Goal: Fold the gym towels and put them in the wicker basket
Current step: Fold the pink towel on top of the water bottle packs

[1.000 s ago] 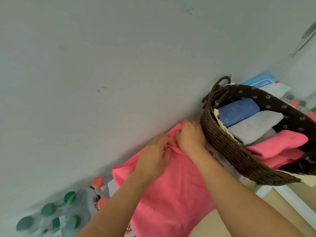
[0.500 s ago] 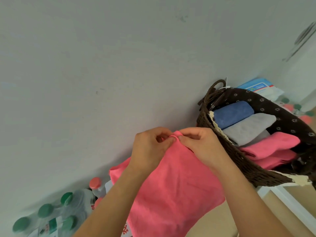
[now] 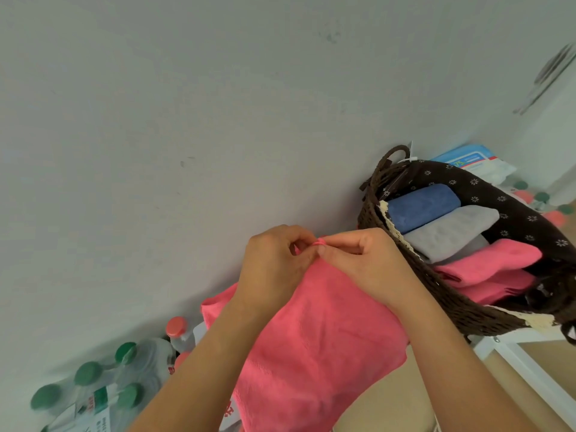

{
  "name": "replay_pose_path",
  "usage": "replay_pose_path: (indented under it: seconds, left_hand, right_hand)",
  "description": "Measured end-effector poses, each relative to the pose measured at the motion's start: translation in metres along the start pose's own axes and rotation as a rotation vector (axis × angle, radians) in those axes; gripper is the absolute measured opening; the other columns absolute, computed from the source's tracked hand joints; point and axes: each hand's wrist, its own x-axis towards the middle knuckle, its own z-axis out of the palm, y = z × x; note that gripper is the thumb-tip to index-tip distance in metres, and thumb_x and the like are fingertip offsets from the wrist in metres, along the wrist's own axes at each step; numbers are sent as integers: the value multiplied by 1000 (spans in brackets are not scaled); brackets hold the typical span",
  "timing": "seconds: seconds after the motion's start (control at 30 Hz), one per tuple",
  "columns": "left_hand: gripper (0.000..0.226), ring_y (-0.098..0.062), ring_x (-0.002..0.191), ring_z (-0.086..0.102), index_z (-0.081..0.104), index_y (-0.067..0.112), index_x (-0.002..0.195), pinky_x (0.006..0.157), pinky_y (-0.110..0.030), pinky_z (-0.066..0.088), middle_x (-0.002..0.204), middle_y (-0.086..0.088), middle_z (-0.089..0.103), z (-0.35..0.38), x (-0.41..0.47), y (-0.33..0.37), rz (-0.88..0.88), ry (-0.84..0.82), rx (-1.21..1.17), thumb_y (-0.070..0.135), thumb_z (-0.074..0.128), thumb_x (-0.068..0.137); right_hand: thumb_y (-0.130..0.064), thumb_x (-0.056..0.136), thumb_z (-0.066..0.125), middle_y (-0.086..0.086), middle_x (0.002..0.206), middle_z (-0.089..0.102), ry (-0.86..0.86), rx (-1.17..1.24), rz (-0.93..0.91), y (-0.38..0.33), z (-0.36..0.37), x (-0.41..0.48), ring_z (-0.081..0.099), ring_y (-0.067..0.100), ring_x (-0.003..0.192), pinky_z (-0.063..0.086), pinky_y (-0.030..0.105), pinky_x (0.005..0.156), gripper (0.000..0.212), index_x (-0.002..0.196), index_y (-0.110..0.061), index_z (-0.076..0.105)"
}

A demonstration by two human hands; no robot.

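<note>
A pink towel [image 3: 314, 338] hangs spread out in front of me, lifted by its top edge. My left hand [image 3: 274, 269] and my right hand [image 3: 364, 263] pinch that top edge together at one spot, fingertips nearly touching. To the right stands the dark wicker basket [image 3: 436, 294] with a flowered brown liner. Inside it lie folded towels side by side: a blue one [image 3: 420, 207], a grey one [image 3: 452, 235] and pink ones [image 3: 489, 263].
A grey wall fills the upper view. At the lower left is a shrink-wrapped pack of bottles with green caps [image 3: 93, 388], plus bottles with red caps [image 3: 176, 327]. The basket rests on a white frame [image 3: 511, 350]. A blue and white package [image 3: 470, 160] lies behind the basket.
Both hands have lifted the pink towel's top edge up off the surface and brought their fingertips together on it; the towel now hangs lower from that pinch.
</note>
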Motion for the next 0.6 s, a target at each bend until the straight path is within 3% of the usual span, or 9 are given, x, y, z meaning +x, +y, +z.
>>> replay_pose_path:
  seconds: [0.23,0.33,0.43,0.5,0.6]
  left_hand:
    - [7,4,60,50,68,28,76,57,-9,34,68,17,64,-2,-4,-1,-26,-45,-5,29,74,79]
    - [26,-3,54,45,54,32,62,57,-21,37,55,13,52,-12,-11,-20,-77,-251,135,34,71,81]
    - [42,-15,56,45,38,24,58,60,-36,42,53,3,44,-27,-32,-47,-186,-412,396,43,68,81]
    - [36,-13,53,50,45,26,62,57,-32,41,53,3,50,-42,-48,-57,-268,-421,471,48,66,81]
    - [18,-2,45,55,57,33,79,57,-27,50,59,8,63,-68,-68,-61,-303,-413,541,49,60,85]
  right_hand:
    - [-14,90,63,-10,86,74,33,-74,-109,9,-3,4,68,3,85,52,22,80,16,92,-23,76]
    - [-11,90,63,-11,88,73,157,-122,-164,10,-9,10,65,1,83,47,13,76,15,93,-19,75]
    - [-11,91,61,-14,88,71,221,-171,-180,13,-17,15,62,-2,83,43,6,75,15,94,-18,73]
    - [-12,91,60,-13,88,70,249,-219,-179,16,-22,18,62,-1,83,43,7,76,15,94,-18,73]
    - [-12,91,59,-9,87,69,328,-296,-172,22,-27,22,63,8,82,47,21,80,14,95,-15,73]
